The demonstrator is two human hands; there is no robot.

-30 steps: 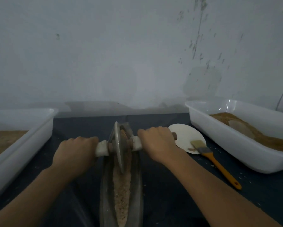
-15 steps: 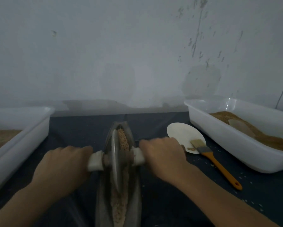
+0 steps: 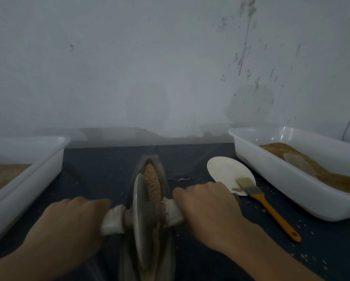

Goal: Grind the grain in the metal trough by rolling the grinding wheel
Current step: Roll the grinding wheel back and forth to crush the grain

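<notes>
**Grinding underway, far-end grain left whole**

The trough (image 3: 149,199) is set lengthwise mid-worktop, toward the near edge. The wheel (image 3: 141,224) is stood upright in it, near end. The axle's cloth-wrapped ends are gripped: left hand (image 3: 68,226) around one, right hand (image 3: 208,213) around the other. Coarse grain (image 3: 152,182) is seen at the far end, judged unground; more passes are needed. Progress nearer the body cannot be told.
</notes>
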